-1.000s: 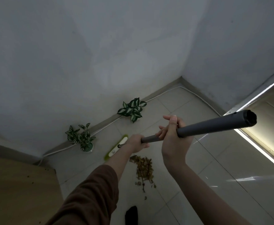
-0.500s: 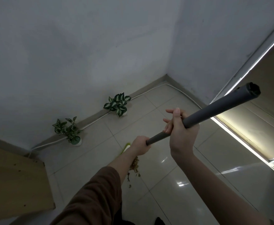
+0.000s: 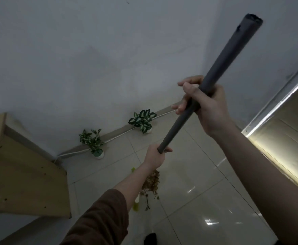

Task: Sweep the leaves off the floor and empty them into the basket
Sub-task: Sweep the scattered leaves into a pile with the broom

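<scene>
A long grey broom handle [image 3: 222, 68] runs from the upper right down to the centre. My right hand [image 3: 204, 105] grips it high up, and my left hand [image 3: 156, 157] grips it lower down. The broom's green and white head [image 3: 136, 202] is mostly hidden behind my left forearm. A pile of dry brown leaves [image 3: 151, 183] lies on the pale tiled floor [image 3: 206, 195] just right of that forearm, beside the broom head. No basket is in view.
Two small potted plants [image 3: 93, 144] [image 3: 142, 120] stand along the wall, with a white cable running behind them. A wooden cabinet [image 3: 21, 174] stands at the left. A lit door threshold [image 3: 271, 110] runs along the right. My dark foot [image 3: 150, 238] shows at the bottom.
The handle has swung more upright, its top end rising. The broom head and the leaf pile have come nearer to my feet. The cabinet takes up more of the left side.
</scene>
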